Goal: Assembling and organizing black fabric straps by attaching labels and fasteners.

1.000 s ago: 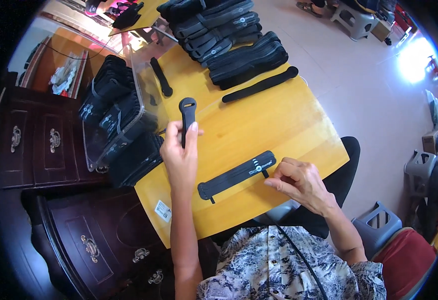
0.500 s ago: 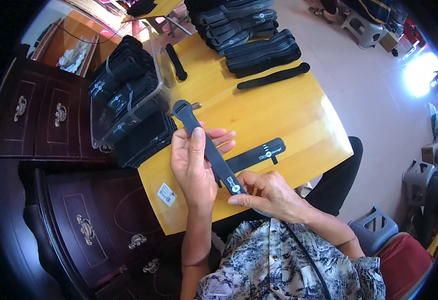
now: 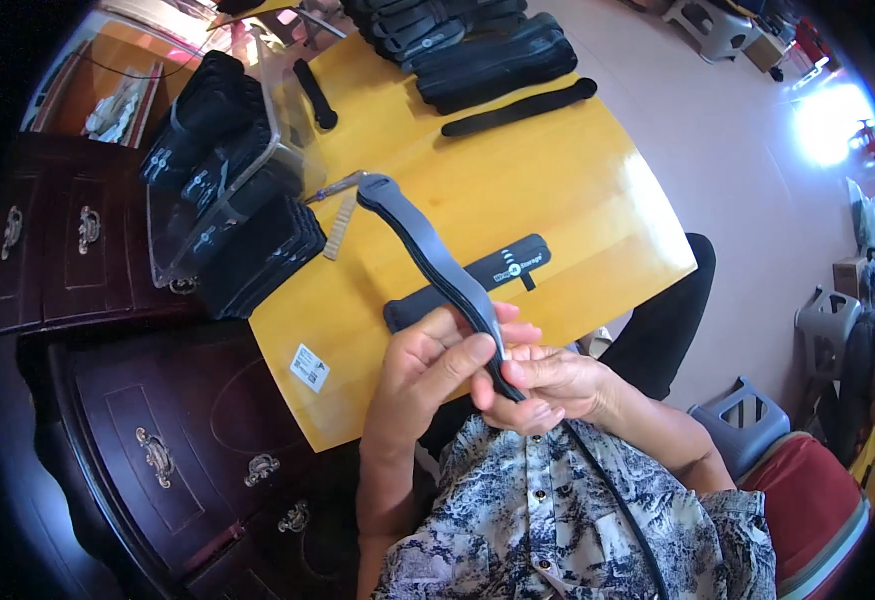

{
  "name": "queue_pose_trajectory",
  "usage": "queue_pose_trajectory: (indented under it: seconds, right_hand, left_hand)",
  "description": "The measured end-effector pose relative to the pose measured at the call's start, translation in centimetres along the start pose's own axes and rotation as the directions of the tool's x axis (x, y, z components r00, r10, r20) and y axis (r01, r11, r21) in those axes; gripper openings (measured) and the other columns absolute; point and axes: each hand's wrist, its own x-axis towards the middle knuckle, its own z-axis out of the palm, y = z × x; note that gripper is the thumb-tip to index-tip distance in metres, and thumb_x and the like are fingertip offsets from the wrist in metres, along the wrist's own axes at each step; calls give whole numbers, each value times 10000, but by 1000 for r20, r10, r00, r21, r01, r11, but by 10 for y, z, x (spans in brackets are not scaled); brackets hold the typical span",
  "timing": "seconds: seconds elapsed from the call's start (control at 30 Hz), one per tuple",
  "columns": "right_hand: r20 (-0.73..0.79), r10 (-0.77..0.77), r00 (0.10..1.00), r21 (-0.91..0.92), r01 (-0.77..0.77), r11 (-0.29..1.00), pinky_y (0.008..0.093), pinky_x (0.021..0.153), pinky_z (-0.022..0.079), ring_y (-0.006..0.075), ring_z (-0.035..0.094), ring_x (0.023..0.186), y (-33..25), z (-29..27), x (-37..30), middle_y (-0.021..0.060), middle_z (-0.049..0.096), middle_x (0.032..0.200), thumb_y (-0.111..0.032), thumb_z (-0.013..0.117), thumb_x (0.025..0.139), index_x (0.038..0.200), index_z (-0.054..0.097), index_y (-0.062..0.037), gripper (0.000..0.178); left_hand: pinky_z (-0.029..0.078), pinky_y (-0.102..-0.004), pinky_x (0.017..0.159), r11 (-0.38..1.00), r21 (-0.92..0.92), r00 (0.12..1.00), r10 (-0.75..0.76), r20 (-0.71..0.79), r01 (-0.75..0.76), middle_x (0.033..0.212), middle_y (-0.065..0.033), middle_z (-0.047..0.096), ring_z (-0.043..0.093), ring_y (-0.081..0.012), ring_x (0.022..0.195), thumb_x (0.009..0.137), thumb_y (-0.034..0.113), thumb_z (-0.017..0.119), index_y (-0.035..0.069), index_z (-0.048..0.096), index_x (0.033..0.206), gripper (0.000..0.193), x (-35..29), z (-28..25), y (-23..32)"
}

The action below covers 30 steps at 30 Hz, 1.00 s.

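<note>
Strap [image 3: 428,250], one, gripped by left hand [image 3: 423,365] and right hand [image 3: 548,385]; second flat on table [image 3: 578,190].

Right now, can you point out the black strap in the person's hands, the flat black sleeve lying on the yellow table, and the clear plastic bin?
black strap [image 3: 428,250], head view, on its middle stretch above the hands.
flat black sleeve [image 3: 488,275], head view, on its upper half.
clear plastic bin [image 3: 173,270], head view, on its near wall.
</note>
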Motion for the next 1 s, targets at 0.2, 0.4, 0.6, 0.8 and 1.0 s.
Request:
queue_pose_trajectory:
  seconds: [0.2,0.4,0.6,0.8,1.0]
  right_hand:
    - [-471,-376,798,-750,-137,648,184,568,458,63,566,672,-14,20,-16,-8,601,810,-217,667,922,1219,535,-52,365]
    - [-267,-724,636,-958,-98,268,211,644,511,90,648,813,-5,21,-25,52,671,956,-72,710,854,1214,549,-32,396]
    - [-213,-754,621,-969,-35,245,224,656,541,101,672,792,-1,14,-23,52,684,901,7,688,825,1094,607,2,281]
    - [-93,-825,558,-993,-109,39,248,642,559,108,671,761,-5,16,-22,64,672,858,29,684,805,1051,628,11,253]
    - [-88,-809,581,-989,-146,3,269,634,561,157,679,725,-7,16,-26,89,665,846,-2,699,815,1034,665,-2,222]
  left_hand:
    - [437,-328,987,991,35,975,134,-176,-130,1157,-219,640,609,-214,1093,987,152,524,-54,508,1233,321,10,-3,-8]
    - [459,-291,920,984,131,962,147,-231,-119,1138,-194,657,615,-161,1036,995,221,520,-43,525,1209,339,20,-1,-17]
    - [490,-251,822,997,45,947,81,-310,-70,1111,-174,658,614,-131,970,1005,248,502,-46,500,1236,374,25,9,-21]
    - [482,-276,879,996,67,941,77,-330,-58,1089,-119,627,604,-128,936,932,76,606,-56,435,1316,441,20,15,-21]
    - [481,-279,882,996,63,959,79,-274,-64,1045,-75,616,599,-136,976,853,-9,684,-45,486,1278,470,12,4,-32]
